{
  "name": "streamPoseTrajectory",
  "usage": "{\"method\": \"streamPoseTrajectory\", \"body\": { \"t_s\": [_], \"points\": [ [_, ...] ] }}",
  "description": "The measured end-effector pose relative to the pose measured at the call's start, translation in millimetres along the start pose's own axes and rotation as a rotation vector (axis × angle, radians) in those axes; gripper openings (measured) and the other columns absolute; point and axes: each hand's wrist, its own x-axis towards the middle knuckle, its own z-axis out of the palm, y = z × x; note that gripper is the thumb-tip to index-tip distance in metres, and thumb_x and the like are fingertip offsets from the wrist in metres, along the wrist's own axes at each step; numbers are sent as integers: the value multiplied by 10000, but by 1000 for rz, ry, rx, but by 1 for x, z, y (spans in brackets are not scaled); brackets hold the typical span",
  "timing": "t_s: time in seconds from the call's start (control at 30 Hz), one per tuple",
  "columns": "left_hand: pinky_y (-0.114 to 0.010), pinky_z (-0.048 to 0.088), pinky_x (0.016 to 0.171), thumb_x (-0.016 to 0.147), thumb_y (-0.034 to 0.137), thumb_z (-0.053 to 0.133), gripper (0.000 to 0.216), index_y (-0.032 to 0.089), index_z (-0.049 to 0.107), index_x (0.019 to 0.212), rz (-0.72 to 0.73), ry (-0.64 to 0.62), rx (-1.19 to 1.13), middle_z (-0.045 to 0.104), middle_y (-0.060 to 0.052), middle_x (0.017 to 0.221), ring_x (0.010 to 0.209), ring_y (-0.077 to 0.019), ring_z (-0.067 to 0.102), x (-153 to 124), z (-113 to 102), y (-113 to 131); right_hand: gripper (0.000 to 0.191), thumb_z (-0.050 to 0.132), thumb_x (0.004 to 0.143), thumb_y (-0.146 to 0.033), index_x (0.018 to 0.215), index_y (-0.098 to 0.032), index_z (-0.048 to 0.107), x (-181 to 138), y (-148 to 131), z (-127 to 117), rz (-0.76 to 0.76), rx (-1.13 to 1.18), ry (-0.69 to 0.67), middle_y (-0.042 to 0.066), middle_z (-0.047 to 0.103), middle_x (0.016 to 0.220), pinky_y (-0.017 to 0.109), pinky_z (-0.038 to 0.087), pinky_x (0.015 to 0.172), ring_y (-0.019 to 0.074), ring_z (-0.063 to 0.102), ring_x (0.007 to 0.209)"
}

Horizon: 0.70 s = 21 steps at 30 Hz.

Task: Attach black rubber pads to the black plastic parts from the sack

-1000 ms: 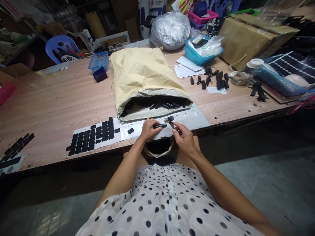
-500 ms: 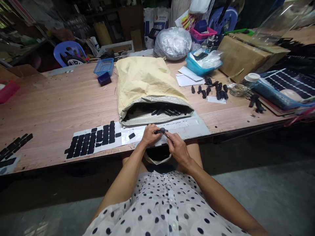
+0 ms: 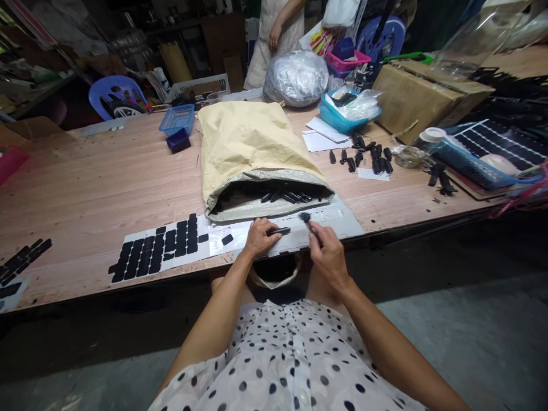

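Holds black rod (image 3: 281, 230) in left fingers (image 3: 271, 224), probably for steadiness; grips black-headed tool (image 3: 305, 217) in right fingers (image 3: 320, 230), near rod.

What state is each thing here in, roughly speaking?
Slim black rod, held in the left hand.
Slender black-headed tool, held in the right hand, apart from the rod.
Pale yellow sack, lying down, mouth open, black pieces inside.
Turquoise plastic basin, open-topped, loaded.
Bulging translucent plastic bag, filled.
Brown cardboard box, closure unclear.
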Motion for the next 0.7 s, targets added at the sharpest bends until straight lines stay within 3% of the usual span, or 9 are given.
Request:
{"method": "streamPoseTrajectory", "body": {
  "t_s": [0.13, 0.33, 0.53, 0.7],
  "points": [
    [-393, 482, 893, 777, 276, 781, 138, 251, 774, 913, -4, 5, 47, 676, -26, 889, 935, -237, 573, -2, 0, 4, 406, 460, 934, -228, 1248, -235, 716, 40, 44, -25, 195, -299, 130, 116, 661, 996, 398, 501, 832, 275, 610, 921],
    [-387, 473, 895, 811, 287, 772, 129, 255, 770, 936, -10, -15, 56, 682, -27, 909, 941, -235, 573, -2, 0, 4, 401, 493, 854, -155, 1129, -191, 782, 85, 108, -43, 470, -565, 143, 116, 575, 883, 361, 371, 687, 258, 523, 812],
    [-387, 492, 886, 851, 324, 754, 123, 243, 761, 944, 42, -7, 42, 698, -40, 910, 929, -230, 596, -3, -5, 4, 373, 492, 878, -172, 1150, -156, 747, 85, 109, -30, 409, -657, 164, 185, 596, 1021, 390, 362, 720, 299, 515, 913],
    [-367, 536, 853, 971, 416, 603, 239, 241, 744, 1053, 264, -74, -18, 741, -81, 962, 905, -224, 669, -49, -4, 16, 373, 490, 880, -177, 1171, -153, 721, 85, 109, -27, 406, -683, 156, 181, 592, 1012, 393, 367, 735, 316, 518, 945]
  ]
}}
